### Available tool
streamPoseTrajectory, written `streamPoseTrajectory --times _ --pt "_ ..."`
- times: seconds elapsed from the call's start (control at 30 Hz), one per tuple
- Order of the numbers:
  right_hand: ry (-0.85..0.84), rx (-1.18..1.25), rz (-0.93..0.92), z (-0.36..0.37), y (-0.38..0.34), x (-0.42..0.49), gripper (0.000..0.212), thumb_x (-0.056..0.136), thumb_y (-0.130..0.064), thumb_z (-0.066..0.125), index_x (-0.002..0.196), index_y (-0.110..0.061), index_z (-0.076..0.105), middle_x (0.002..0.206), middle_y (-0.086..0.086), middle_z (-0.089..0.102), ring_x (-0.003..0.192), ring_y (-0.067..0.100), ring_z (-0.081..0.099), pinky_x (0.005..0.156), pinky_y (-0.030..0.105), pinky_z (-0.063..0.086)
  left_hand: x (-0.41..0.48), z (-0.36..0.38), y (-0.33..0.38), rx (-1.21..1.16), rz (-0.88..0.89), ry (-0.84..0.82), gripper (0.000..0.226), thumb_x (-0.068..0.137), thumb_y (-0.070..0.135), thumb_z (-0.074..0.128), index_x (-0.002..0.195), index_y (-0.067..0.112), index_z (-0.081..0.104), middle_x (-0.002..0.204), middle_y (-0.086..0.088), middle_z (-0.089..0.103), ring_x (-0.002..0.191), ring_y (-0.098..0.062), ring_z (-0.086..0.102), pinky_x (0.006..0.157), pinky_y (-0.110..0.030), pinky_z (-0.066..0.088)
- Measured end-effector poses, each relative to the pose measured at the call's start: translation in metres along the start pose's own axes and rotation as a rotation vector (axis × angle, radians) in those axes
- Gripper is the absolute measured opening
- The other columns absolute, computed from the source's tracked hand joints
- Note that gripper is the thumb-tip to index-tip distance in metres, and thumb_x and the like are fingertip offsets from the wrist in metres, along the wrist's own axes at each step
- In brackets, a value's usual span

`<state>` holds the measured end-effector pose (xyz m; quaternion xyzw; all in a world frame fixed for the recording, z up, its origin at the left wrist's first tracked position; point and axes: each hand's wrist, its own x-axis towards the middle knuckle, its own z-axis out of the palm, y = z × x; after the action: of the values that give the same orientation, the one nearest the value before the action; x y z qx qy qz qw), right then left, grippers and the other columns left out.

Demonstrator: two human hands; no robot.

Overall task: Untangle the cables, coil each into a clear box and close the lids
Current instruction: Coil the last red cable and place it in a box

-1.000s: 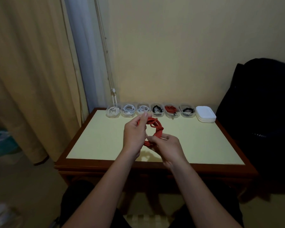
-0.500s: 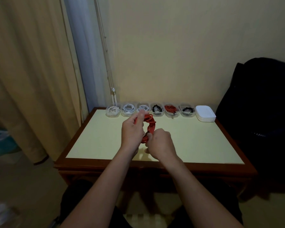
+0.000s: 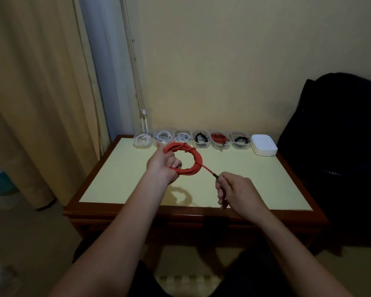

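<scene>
Left hand [image 3: 162, 168] gripping red cable coil [image 3: 196, 161], right hand [image 3: 238, 192] apparently pinching its free end

- The single view sits at the person's head, above and behind the near edge of the table [image 3: 255, 179], and faces forward and down.
- The left forearm [image 3: 116, 232] and right forearm [image 3: 287, 243] run in from the bottom edge, so the camera looks along them.
- The left hand [image 3: 162, 166] and right hand [image 3: 238, 192], both holding the red cable [image 3: 198, 162], sit near the centre, close to the lens.
- The row of clear boxes [image 3: 200, 144] lies farther off at the table's far edge, against the wall [image 3: 234, 71] that fills the upper half.
- The wide angle takes in the curtain [image 3: 30, 93] at the left and a dark bag [image 3: 341, 136] at the right.
</scene>
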<state>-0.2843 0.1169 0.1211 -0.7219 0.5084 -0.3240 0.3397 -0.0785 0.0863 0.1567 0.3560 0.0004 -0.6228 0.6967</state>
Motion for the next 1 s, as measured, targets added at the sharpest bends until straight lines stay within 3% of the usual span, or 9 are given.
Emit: streamPoseTrajectory --times 0.07,0.2,0.37,0.43,0.57,0.73,0.87,1.0 --pt "0.052 0.05 -0.019 0.004 0.006 0.003 0.03 0.106 -0.009 0.044 0.082 -0.012 0.061 0.065 0.007 0.067 0.055 0.018 0.063 0.059 0.038 0.057 0.001 0.004 -0.01 -0.052 -0.052 -0.041 0.044 0.098 0.051 0.051 0.095 0.012 0.071 0.044 0.007 0.02 0.031 -0.007 0.013 0.034 -0.018 0.017" --pt "0.153 0.087 -0.086 0.026 0.016 0.009 0.016 0.107 -0.013 0.041 0.106 -0.024 0.053 0.075 -0.001 0.072 0.062 0.015 0.067 0.059 0.03 0.051 0.004 0.009 -0.026 -0.053 -0.076 -0.105 0.04 0.097 0.052 0.053 0.093 0.016 0.069 0.039 0.005 0.024 0.028 -0.008 0.016 0.036 -0.015 0.019" --pt "0.487 0.077 -0.08 0.054 0.039 0.031 0.01 0.1 -0.013 0.059 0.102 -0.016 0.068 0.085 -0.006 0.072 0.08 0.004 0.068 0.07 0.028 0.055 0.03 0.01 -0.062 -0.06 -0.075 -0.12 0.033 0.099 0.046 0.053 0.096 0.016 0.066 0.049 0.006 0.042 0.028 -0.007 0.018 0.034 -0.016 0.022" --pt "0.586 0.09 -0.054 0.054 0.045 0.039 0.011 0.096 -0.012 0.066 0.1 -0.014 0.076 0.083 -0.008 0.073 0.079 0.004 0.068 0.07 0.025 0.056 0.044 0.01 -0.077 -0.058 -0.061 -0.113 0.034 0.1 0.047 0.051 0.102 0.017 0.066 0.045 0.006 0.036 0.03 -0.007 0.02 0.036 -0.016 0.024" --pt "0.536 0.414 0.209 0.048 0.051 0.058 0.016 0.095 -0.008 0.066 0.097 -0.013 0.081 0.078 -0.003 0.078 0.072 0.003 0.073 0.065 0.014 0.053 0.073 0.013 -0.105 0.023 0.006 -0.098 0.033 0.102 0.046 0.048 0.108 0.019 0.066 0.047 0.007 0.024 0.035 -0.006 0.025 0.039 -0.019 0.033" --pt "0.474 0.925 0.432 0.031 0.055 0.09 0.026 0.096 -0.002 0.052 0.095 -0.005 0.078 0.091 0.014 0.078 0.091 0.023 0.077 0.085 0.035 0.06 0.102 0.027 -0.136 0.174 0.116 0.085 0.035 0.101 0.045 0.052 0.105 0.014 0.069 0.052 0.006 0.036 0.043 -0.005 0.037 0.046 -0.018 0.04" --pt "0.475 0.732 0.455 0.021 0.078 0.11 0.019 0.099 -0.019 0.063 0.103 -0.009 0.078 0.09 0.006 0.079 0.088 0.015 0.076 0.085 0.033 0.062 0.123 0.038 -0.158 0.449 0.226 0.184 0.044 0.101 0.049 0.049 0.086 0.014 0.07 0.056 0.003 0.056 0.045 -0.006 0.054 0.053 -0.024 0.05" --pt "0.456 0.771 0.48 0.018 0.12 0.134 0.022 0.099 -0.012 0.063 0.113 0.001 0.074 0.093 0.011 0.079 0.089 0.021 0.077 0.087 0.037 0.062 0.151 0.037 -0.174 0.753 0.399 0.106 0.047 0.103 0.051 0.043 0.078 0.023 0.071 0.064 0.004 0.07 0.061 -0.005 0.066 0.068 -0.026 0.052"
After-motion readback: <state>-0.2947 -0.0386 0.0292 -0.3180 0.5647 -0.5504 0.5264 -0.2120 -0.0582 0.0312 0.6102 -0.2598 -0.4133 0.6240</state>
